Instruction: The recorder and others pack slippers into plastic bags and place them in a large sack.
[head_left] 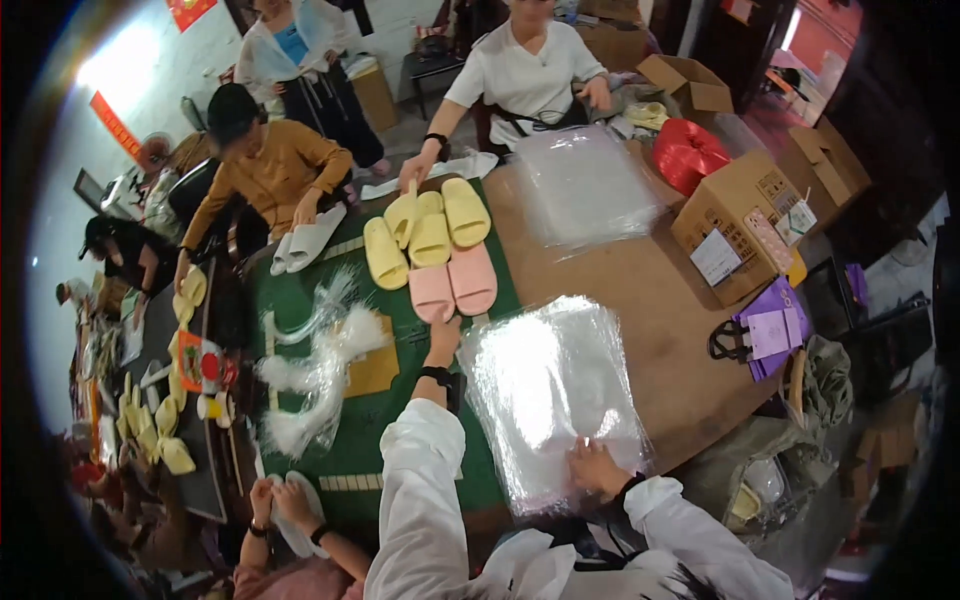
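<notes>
A pair of pink slippers (453,284) lies on the green mat, toes toward me. My left hand (442,338) reaches forward to their near edge, its fingers closed there on the pink slippers; the fingertips are partly hidden. Against the far side of the pink pair sit several yellow slippers (429,240). Under my right hand (597,468) is a shiny stack of clear plastic bags (545,385). The fingers of that hand rest on the near end of the stack, spread a little, with nothing gripped.
Loose clear strands (325,360) lie on the green mat (400,440) to the left. Another bag stack (585,185), a cardboard box (735,225) and a purple bag (775,330) stand right. Across the table a co-worker's hand (418,170) touches a yellow slipper; others handle slippers at left.
</notes>
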